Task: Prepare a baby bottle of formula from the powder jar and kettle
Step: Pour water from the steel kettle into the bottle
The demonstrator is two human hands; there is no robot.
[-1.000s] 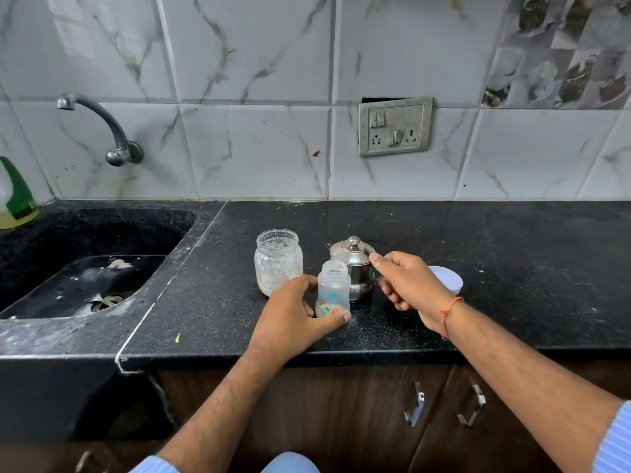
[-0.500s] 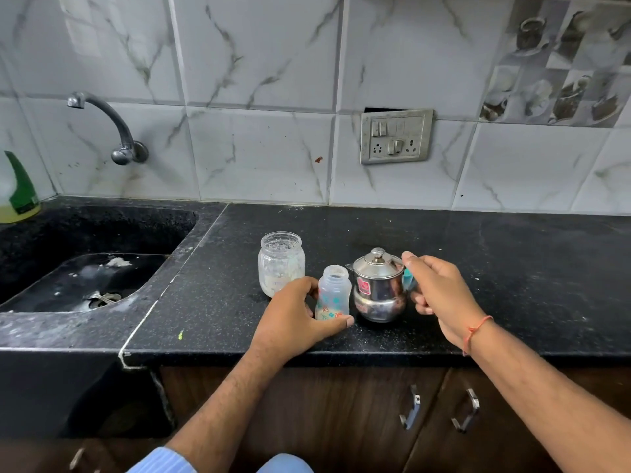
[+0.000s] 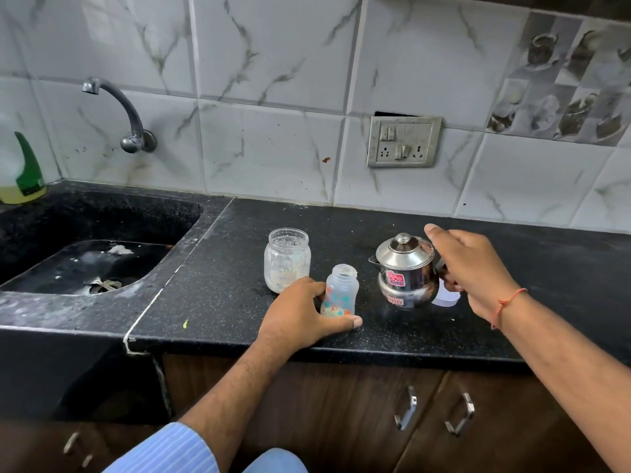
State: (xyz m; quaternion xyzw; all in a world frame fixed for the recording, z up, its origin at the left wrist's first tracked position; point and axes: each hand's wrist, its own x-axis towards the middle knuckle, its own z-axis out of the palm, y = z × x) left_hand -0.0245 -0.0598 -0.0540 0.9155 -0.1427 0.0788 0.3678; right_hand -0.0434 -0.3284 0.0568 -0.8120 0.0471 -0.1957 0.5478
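A small clear baby bottle [image 3: 339, 291] with coloured prints stands open-topped on the black counter [image 3: 512, 302]. My left hand [image 3: 300, 314] wraps around its base. To its right a steel kettle [image 3: 406, 271] with a knobbed lid and red stickers is raised slightly off the counter, my right hand [image 3: 474, 268] gripping its handle, thumb resting by the lid. Behind the bottle stands the open glass powder jar [image 3: 287, 259] with white powder low inside. A white lid [image 3: 445, 297] lies partly hidden behind the kettle.
A black sink [image 3: 85, 268] with a wall tap [image 3: 119, 110] lies to the left. A green-and-yellow bottle [image 3: 22, 175] stands at the sink's far left corner. A switch and socket plate [image 3: 403, 141] is on the tiled wall. Cabinet handles [image 3: 433, 413] sit below the counter edge.
My right hand has taken the kettle by its handle, pulled it forward and to the right of the bottle, and lifted it slightly. My left hand has stayed on the bottle.
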